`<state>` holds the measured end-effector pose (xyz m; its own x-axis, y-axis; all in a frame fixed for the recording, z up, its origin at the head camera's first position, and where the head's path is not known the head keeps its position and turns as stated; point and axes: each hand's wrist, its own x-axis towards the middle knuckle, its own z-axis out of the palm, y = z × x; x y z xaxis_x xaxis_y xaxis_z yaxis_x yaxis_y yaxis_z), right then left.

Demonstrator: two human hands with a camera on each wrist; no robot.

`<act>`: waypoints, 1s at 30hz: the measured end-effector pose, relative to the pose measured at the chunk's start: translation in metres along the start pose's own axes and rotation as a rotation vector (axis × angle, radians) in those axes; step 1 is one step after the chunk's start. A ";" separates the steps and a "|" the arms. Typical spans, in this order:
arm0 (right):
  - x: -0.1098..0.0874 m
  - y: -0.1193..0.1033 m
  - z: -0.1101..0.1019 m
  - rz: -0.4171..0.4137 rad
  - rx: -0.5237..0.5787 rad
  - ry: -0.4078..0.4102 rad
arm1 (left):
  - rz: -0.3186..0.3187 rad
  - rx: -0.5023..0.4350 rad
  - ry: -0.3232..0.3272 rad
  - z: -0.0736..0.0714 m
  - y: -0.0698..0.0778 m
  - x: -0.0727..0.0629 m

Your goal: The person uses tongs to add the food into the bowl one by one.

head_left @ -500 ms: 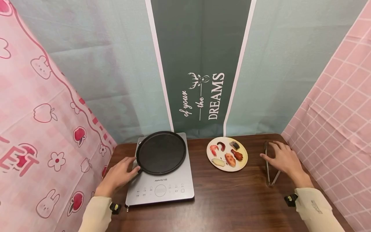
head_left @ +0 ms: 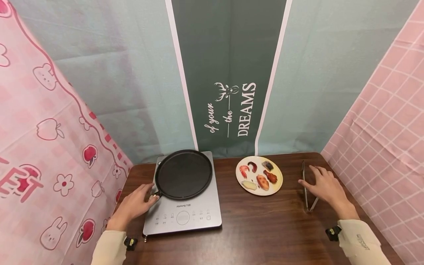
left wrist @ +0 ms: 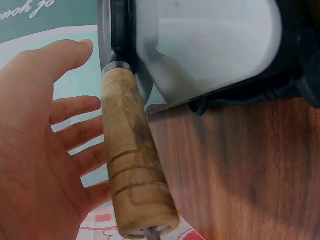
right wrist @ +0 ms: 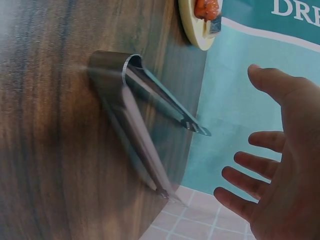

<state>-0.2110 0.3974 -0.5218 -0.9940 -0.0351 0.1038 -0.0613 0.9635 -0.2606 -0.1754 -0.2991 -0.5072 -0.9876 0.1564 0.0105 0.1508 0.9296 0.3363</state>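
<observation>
A black round flat pan [head_left: 183, 175] sits on a silver induction cooker [head_left: 198, 206]. Beside its wooden handle [left wrist: 132, 150] is my left hand [head_left: 132, 206], thumb apart and fingers loosely extended; the fingertips overlap the handle's edge in the left wrist view, without wrapping round it. On the right, my right hand [head_left: 328, 187] hovers over V-shaped metal tongs [right wrist: 107, 75]. Its thumb and fingers are spread, holding nothing. The tongs lie on the table with their arms apart, bend towards me.
A pale plate [head_left: 256, 174] with several food pieces, among them a shrimp [head_left: 244, 171] and a chicken wing [head_left: 262, 182], stands between cooker and tongs on the brown wooden table [head_left: 261, 228]. Patterned cloths hang at the back and both sides.
My left hand has drawn slightly back and down around the pan's handle end. My right hand has shifted a little right and down over the tongs. The pan, plate and tongs stay put.
</observation>
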 end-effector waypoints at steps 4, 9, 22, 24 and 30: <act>-0.003 0.003 0.005 0.034 0.008 -0.030 | -0.011 0.000 0.001 0.003 -0.001 -0.002; -0.008 0.010 0.013 0.058 0.009 -0.041 | -0.011 0.010 0.004 0.007 -0.002 -0.004; -0.013 0.020 0.027 0.097 0.042 0.022 | 0.025 0.020 0.037 0.014 -0.005 -0.003; -0.014 0.020 0.028 0.102 0.043 0.033 | 0.024 0.018 0.037 0.015 -0.006 -0.004; -0.016 0.020 0.030 0.152 0.055 0.006 | 0.005 -0.006 0.028 0.017 -0.006 -0.005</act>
<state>-0.1986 0.4095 -0.5575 -0.9916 0.1119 0.0643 0.0852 0.9415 -0.3260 -0.1706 -0.3002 -0.5250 -0.9876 0.1520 0.0384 0.1559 0.9268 0.3416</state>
